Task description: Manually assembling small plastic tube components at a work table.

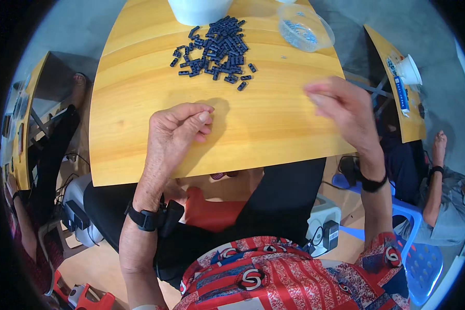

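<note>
My left hand [183, 126] is closed above the near left part of the wooden table [263, 124], thumb against the curled fingers. Whatever it may pinch is too small or hidden to make out. To the right, over the table's right edge, my right hand [343, 106] is blurred by motion. Its thumb and fingertips are drawn together, and nothing can be made out between them. Beyond my hands lies a loose pile of small black plastic pieces [219, 51] with holes. A clear round tub [323, 44] of tiny silvery parts stands at the far right.
A white container [200, 11] stands behind the pile. A tiny metal piece [283, 57] lies near the tub. At the right, another table [411, 124] holds a white bucket [411, 71] and a blue box [401, 95]; a person sits there beside a blue plastic chair [423, 268]. Another person sits at the left.
</note>
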Motion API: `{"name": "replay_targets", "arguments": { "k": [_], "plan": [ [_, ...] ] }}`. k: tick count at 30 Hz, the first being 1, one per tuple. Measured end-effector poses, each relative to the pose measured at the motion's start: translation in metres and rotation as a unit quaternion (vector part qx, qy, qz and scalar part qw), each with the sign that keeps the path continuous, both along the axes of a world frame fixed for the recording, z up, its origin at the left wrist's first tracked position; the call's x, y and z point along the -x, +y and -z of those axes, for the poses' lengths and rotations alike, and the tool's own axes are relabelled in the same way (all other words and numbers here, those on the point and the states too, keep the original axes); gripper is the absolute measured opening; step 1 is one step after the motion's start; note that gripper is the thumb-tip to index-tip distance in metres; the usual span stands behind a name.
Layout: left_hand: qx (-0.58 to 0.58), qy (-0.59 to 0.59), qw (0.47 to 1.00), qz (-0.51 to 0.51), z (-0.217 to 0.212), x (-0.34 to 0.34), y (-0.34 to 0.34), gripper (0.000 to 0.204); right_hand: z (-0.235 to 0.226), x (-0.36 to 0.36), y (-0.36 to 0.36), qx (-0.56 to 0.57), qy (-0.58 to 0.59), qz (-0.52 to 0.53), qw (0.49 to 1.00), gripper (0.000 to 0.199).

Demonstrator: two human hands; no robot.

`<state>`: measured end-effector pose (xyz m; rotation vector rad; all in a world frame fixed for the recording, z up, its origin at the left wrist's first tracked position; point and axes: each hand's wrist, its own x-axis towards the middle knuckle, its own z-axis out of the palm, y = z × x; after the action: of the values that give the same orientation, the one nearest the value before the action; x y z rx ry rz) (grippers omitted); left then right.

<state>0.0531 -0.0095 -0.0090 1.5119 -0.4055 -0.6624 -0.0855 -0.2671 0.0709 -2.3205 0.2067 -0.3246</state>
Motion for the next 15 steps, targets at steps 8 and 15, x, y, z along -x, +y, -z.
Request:
{"name": "replay_targets", "arguments": {
  "k": [8, 15],
  "plan": [
    [0.014, -0.015, 0.999, 0.025, 0.001, -0.002, 0.002, 0.018, 0.041, -0.088, 0.018, 0.129, -0.03, -0.105, 0.986, 0.011],
    [0.042, 0.008, 0.999, 0.024, 0.003, -0.002, 0.003, 0.014, 0.045, -0.102, 0.026, 0.177, -0.049, -0.104, 0.977, 0.01]
  ]
}}
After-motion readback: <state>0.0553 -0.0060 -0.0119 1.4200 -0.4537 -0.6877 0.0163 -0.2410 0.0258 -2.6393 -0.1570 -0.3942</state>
